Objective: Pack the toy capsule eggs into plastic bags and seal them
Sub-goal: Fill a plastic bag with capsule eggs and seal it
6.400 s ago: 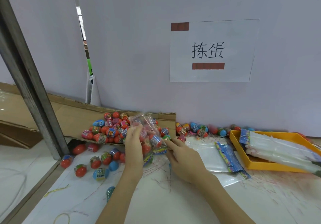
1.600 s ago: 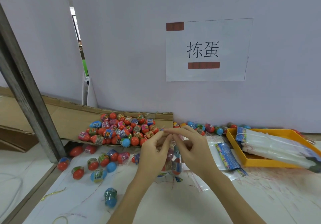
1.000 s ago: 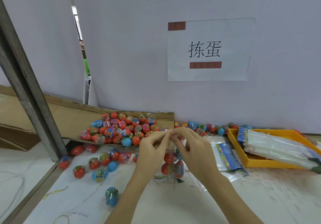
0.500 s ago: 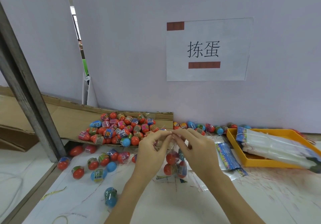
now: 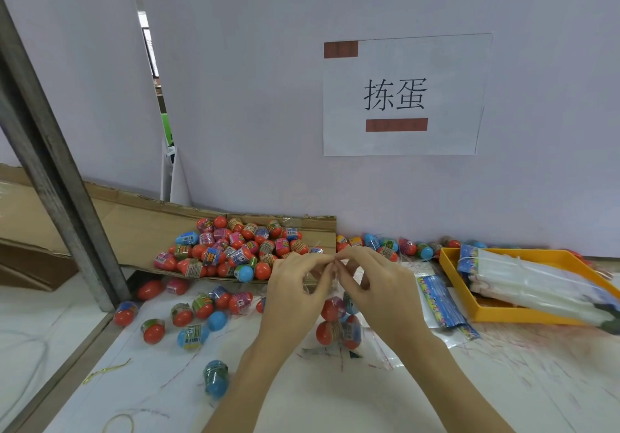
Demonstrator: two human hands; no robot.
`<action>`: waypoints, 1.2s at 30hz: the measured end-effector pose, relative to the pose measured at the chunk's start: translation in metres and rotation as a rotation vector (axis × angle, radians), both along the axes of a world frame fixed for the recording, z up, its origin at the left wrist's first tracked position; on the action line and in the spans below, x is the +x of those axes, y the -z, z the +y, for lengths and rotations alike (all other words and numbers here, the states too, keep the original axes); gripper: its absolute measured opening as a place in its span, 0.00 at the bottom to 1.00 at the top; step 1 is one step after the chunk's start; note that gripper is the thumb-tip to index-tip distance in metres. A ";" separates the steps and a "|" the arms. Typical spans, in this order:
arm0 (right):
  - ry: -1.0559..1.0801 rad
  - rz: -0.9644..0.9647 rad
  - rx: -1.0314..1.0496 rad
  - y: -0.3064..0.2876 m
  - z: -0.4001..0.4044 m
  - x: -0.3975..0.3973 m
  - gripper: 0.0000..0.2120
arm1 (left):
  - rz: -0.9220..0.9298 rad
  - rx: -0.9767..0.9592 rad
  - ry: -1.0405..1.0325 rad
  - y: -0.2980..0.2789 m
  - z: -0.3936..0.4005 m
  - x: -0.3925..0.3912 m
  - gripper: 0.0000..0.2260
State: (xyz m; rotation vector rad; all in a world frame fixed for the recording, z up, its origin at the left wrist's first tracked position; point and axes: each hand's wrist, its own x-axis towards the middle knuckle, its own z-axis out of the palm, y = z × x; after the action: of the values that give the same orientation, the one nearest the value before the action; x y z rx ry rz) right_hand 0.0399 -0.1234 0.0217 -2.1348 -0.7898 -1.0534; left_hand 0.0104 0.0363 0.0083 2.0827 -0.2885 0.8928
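On the desk (image 5: 335,399), before the egg pile (image 5: 235,251), left hand (image 5: 295,295) and right hand (image 5: 379,288) pinch a filled bag's (image 5: 339,325) top.

The white table (image 5: 436,399) fills the lower part of the frame and has many thin scratches and marks. In the middle left, a flat cardboard sheet (image 5: 141,227) lies on it, with a pile of capsule eggs (image 5: 235,248) on top. Loose eggs (image 5: 188,315) lie in front of the cardboard, and one blue egg (image 5: 215,378) sits alone lower down. More eggs (image 5: 389,246) make a row along the wall at the back. At the right stands a yellow tray (image 5: 503,315), and beside it a stack of plastic bags (image 5: 439,301). A rubber band (image 5: 119,424) lies at the lower left.
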 end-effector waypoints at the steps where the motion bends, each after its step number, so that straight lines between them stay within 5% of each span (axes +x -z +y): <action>1: -0.005 -0.020 -0.004 0.000 0.000 0.000 0.07 | -0.023 0.036 -0.015 0.000 0.001 0.000 0.08; 17: -0.068 0.297 0.260 0.005 0.010 0.001 0.09 | -0.045 0.060 -0.029 -0.003 0.001 -0.001 0.04; 22: 0.113 0.475 0.515 0.003 -0.034 0.025 0.10 | -0.006 -0.269 -0.230 -0.008 0.028 0.002 0.10; 31: 0.253 0.655 -0.051 0.014 -0.050 0.037 0.03 | -0.019 -0.349 -0.232 -0.007 0.032 0.004 0.08; 36: 0.348 0.674 -0.122 0.015 -0.055 0.040 0.15 | -0.006 -0.352 -0.167 -0.006 0.026 0.004 0.06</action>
State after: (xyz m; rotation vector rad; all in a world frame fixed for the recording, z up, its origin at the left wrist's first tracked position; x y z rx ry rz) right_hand 0.0798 -0.1785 0.0068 -2.5592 -0.1655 -0.3754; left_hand 0.0142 0.0624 0.0147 1.7945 0.0407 0.9723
